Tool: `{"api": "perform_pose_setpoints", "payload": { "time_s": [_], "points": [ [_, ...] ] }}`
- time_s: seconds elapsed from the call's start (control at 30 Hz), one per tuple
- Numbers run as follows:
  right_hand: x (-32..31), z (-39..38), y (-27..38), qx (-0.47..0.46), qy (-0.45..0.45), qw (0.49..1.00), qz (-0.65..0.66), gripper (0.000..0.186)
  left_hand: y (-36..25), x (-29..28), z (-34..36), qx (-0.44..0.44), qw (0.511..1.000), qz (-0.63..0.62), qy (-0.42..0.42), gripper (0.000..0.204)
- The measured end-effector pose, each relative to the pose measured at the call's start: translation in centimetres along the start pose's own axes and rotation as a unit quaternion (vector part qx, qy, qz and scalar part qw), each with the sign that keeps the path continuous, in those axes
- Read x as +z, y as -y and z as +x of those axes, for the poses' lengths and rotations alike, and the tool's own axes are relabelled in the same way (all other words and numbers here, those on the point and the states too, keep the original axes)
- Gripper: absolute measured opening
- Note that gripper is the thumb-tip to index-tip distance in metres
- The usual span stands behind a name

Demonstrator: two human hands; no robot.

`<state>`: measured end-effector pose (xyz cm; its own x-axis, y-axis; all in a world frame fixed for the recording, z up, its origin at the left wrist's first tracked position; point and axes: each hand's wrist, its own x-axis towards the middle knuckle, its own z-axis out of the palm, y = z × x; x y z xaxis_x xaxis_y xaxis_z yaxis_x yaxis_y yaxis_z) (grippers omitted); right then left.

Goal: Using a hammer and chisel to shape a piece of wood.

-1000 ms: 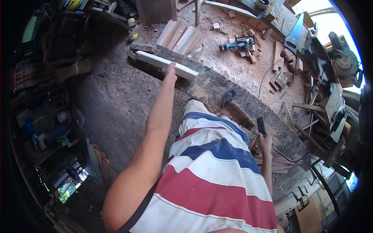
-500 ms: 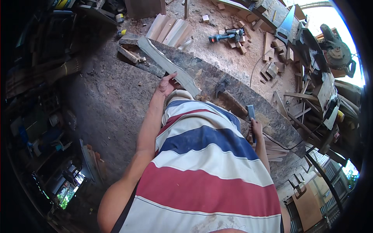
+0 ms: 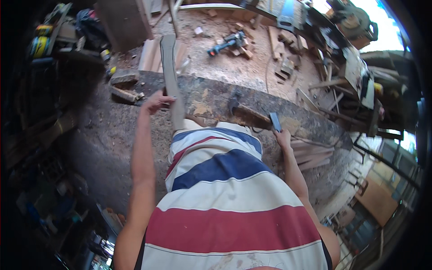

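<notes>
A long, gently curved piece of pale wood (image 3: 169, 67) stands across the dark, worn plank (image 3: 213, 92), its near end close to my striped shirt. My left hand (image 3: 158, 101) grips it by its left edge, with the thumb and fingers closed around that side. On the right, my right hand (image 3: 282, 137) is wrapped round a chisel (image 3: 275, 120), its flat, bluish-grey blade pointing away from me. Between the hands, a hammer (image 3: 253, 116) with a wooden handle lies on the plank, its dark head on the far side.
A cordless power tool (image 3: 227, 43) rests among wood offcuts on the dusty floor. Flat boards (image 3: 150, 56) lie beyond the plank, and more strips (image 3: 310, 154) are at right. A handsaw (image 3: 286, 15), a circular saw (image 3: 355, 24) and piled scrap wood fill the far right.
My left hand has swung the curved wood from a slant to nearly straight ahead, moving left. My right hand with the chisel has shifted left and slightly away. The view has turned too.
</notes>
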<state>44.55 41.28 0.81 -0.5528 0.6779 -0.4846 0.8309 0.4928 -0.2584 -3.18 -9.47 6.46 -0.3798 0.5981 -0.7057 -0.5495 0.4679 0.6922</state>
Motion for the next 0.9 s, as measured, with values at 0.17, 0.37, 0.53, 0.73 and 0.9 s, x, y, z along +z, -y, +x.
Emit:
{"api": "perform_pose_setpoints", "payload": {
  "time_s": [0.17,0.37,0.53,0.73,0.9],
  "points": [
    [0.4,-2.5,4.3,0.009,-0.053,0.996,0.065,0.035,-4.0,-2.7,2.5,-0.03,0.959,0.249,0.128,0.08],
    [1.3,-9.5,7.0,0.021,-0.089,0.991,0.095,0.032,-1.4,-2.1,6.1,-0.203,0.894,0.315,0.244,0.083],
    [2.5,-16.0,7.8,0.058,-0.119,0.984,0.122,0.03,1.5,-3.6,8.4,-0.101,0.89,0.391,0.211,0.08],
    [4.9,-18.3,6.4,0.159,-0.132,0.962,0.177,0.03,1.0,1.4,6.3,0.116,0.812,0.558,-0.127,0.064],
    [0.9,-13.8,9.9,0.096,-0.111,0.977,0.153,0.029,3.9,5.1,4.9,0.155,0.772,0.592,-0.172,0.077]
  ]
}}
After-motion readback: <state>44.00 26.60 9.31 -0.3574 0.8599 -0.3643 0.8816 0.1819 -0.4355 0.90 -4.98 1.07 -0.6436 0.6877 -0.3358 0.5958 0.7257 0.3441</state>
